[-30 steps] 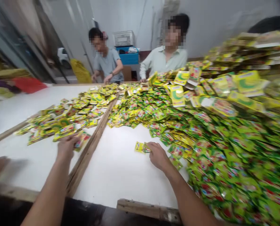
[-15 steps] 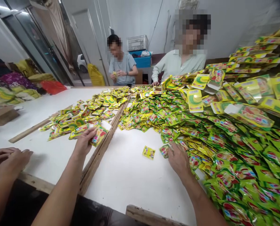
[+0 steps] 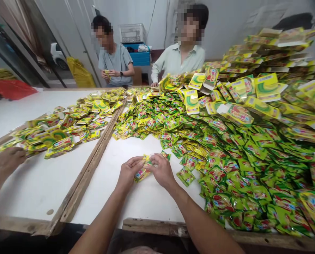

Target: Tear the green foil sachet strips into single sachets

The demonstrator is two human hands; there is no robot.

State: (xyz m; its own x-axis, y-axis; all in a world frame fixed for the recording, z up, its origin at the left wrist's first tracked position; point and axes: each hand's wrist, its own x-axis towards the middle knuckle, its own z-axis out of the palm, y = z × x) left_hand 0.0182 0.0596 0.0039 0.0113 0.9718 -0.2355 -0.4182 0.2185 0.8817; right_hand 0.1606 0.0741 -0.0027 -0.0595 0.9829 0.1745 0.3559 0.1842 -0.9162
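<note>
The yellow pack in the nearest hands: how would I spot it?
Find the long wooden strip crossing the white table. Just right of it, the person's left hand and right hand meet at a colourful yellow pack. Unlike the packets heaped farther right, it is pinched by both hands.

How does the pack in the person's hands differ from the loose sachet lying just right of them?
The pack shows mainly yellow with some pink; the sachet is mainly green.
The pack is gripped by the left hand and right hand; the sachet lies untouched on the white table.
The pack is partly covered; the sachet shows almost whole.
Both are brightly coloured.
</note>
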